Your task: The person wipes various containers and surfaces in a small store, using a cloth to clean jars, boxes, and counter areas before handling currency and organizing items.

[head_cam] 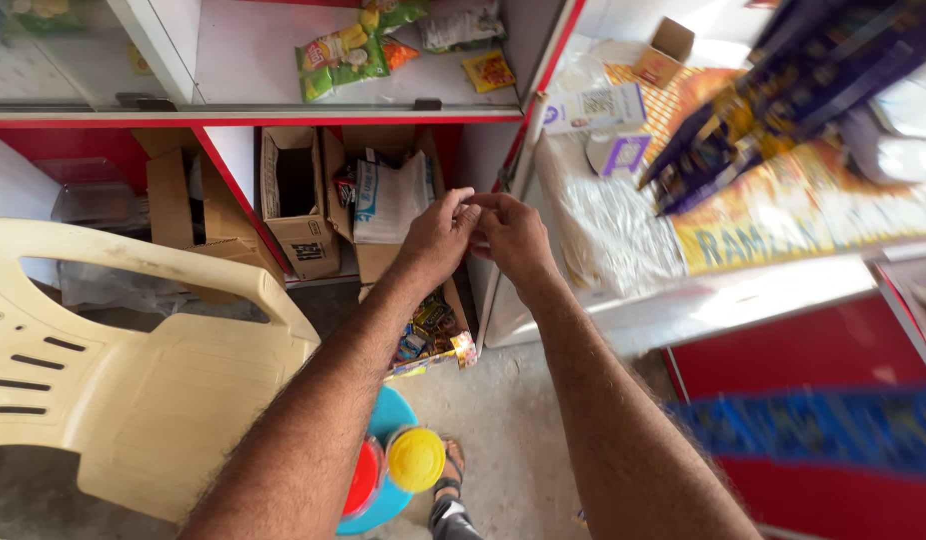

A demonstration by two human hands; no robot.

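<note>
Both hands meet in front of the person at the middle of the view: the left hand (438, 238) and the right hand (513, 238) touch at the fingertips, fingers curled and pinched together, and whether they pinch some small thing between them cannot be told, since nothing shows clearly past the fingers. The hands hover over the gap between a red-framed glass display case (233, 110) on the left and a desk (623, 290) on the right. Just behind the left hand, on the case's lower shelf, stand open cardboard boxes (298, 205), one holding a white plastic bag of goods (388, 200). Below the hands, on the floor, a box of small colourful sweet packets (433, 335) leans against the foot of the case. On the upper glass shelf lie a green snack bag (338, 60), an orange one and a small yellow packet (488, 72). The desk is covered with a white sheet and a yellow printed banner (763, 215); on it lie a flat white and purple carton (593, 108), a small open brown box (663, 52) and a blurred stack of dark purple packs (783, 90). A cream plastic chair (133, 370) stands at the lower left. Near the person's sandalled foot (448, 490) sit jars with a yellow lid (415, 458) and a red lid (363, 480).
</note>
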